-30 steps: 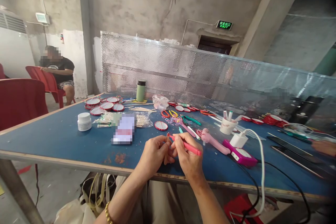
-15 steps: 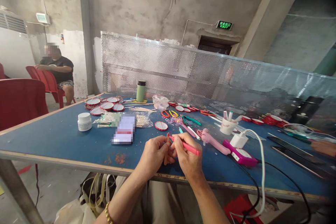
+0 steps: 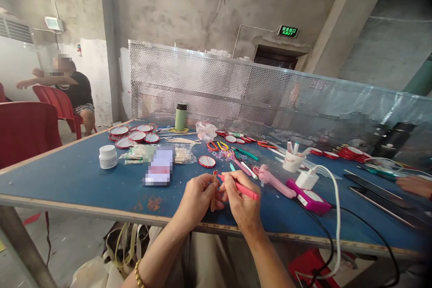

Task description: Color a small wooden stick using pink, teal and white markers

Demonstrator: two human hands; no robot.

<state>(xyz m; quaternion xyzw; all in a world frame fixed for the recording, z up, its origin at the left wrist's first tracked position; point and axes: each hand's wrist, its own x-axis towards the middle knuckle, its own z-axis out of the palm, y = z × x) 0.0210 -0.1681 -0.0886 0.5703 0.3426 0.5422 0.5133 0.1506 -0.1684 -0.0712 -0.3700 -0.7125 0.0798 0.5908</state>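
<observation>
Over the front edge of the blue table, my left hand (image 3: 198, 195) pinches a thin wooden stick (image 3: 213, 198) held upright, its top end coloured red. My right hand (image 3: 243, 198) is closed round a red marker pen (image 3: 245, 190), whose tip points left at the stick's top. A small gap shows between tip and stick. Just beyond my hands lies a round red-rimmed disc (image 3: 207, 161). A phone (image 3: 159, 166) with a lit, blurred screen rests left of them, by plastic-wrapped sticks (image 3: 185, 154). Some fingertips of my left hand are hidden.
On the blue table (image 3: 67, 180) stand a white jar (image 3: 108, 157), a green bottle (image 3: 181, 118) and a pen cup (image 3: 292, 162). Pliers (image 3: 246, 154), a pink fan (image 3: 277, 182) and a magenta power strip (image 3: 308, 199) lie rightward. Another person's hand (image 3: 414, 185) is at far right.
The red marker's tip has drawn slightly away from the stick's top. At the back left, the seated person has stretched an arm out to the left.
</observation>
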